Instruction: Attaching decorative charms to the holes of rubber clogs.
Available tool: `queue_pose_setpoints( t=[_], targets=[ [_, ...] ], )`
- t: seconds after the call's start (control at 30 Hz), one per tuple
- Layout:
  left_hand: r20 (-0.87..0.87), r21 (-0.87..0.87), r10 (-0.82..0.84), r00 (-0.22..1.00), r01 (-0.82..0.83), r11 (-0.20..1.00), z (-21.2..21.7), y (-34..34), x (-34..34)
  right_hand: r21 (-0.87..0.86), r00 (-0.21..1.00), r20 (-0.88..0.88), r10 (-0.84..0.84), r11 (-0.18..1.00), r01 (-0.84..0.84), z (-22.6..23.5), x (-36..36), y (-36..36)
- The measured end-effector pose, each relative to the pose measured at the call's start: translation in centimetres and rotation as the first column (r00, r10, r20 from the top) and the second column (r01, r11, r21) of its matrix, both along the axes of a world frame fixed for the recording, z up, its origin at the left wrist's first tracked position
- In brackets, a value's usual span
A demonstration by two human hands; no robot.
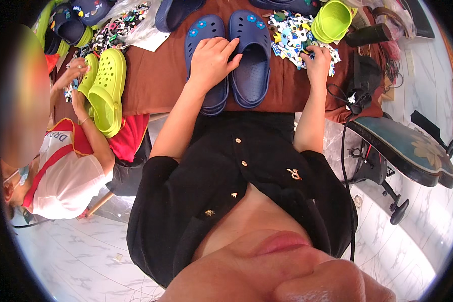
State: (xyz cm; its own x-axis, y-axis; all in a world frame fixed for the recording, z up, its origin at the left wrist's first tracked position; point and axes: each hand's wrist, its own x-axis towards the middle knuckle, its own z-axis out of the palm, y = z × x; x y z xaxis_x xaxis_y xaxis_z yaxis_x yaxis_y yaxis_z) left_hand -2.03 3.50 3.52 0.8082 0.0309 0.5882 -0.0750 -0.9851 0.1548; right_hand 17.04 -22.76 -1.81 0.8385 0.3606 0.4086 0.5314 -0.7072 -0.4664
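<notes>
Navy clogs (251,80) are set side by side on the brown-covered table (151,85); two blue flower charms (202,24) appear fitted to each, while many holes are left bare. The left clog is partly covered by the left hand (214,63), thumb and forefinger apart; the right hand (317,63) is held at the charm pile (288,43), fingertips bunched, and whether anything is pinched cannot be told.

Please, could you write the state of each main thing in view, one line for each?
Left navy clog: upright, flower charms fitted.
Right navy clog: upright, flower charms fitted.
Left hand: resting on the left navy clog.
Right hand: at the charm pile; cannot tell whether it grasps one.
Charm pile: loose, spread out.
Right lime clog: no charms visible.
</notes>
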Motion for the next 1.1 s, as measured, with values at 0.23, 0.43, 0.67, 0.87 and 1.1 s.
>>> queue_pose_setpoints(
  t=[0.23,0.43,0.67,0.87,1.1],
  targets=[
    [0.006,-0.001,-0.003,1.000,0.003,1.000,-0.3,0.3,0.1,0.190,0.994,-0.096,-0.048,0.980,0.066,0.2,0.3,-0.1],
    [0.001,-0.006,-0.005,1.000,0.005,1.000,-0.3,0.5,0.1,0.443,0.953,-0.301,-0.016,0.883,0.155,-0.2,0.5,-0.4],
    [0.001,-0.005,-0.004,1.000,0.004,1.000,-0.5,0.6,0.2,0.409,0.949,-0.315,0.009,0.904,0.127,-1.3,0.3,-0.3],
    [-0.005,-0.008,-0.003,1.000,0.003,1.000,-0.4,0.5,0.2,0.117,0.977,0.203,-0.061,0.992,0.038,-0.4,0.9,-0.4],
    [0.007,0.001,-0.003,1.000,0.003,1.000,-0.3,0.3,0.3,0.009,0.980,-0.071,-0.187,0.982,0.188,1.2,4.9,0.3]
  ],
)
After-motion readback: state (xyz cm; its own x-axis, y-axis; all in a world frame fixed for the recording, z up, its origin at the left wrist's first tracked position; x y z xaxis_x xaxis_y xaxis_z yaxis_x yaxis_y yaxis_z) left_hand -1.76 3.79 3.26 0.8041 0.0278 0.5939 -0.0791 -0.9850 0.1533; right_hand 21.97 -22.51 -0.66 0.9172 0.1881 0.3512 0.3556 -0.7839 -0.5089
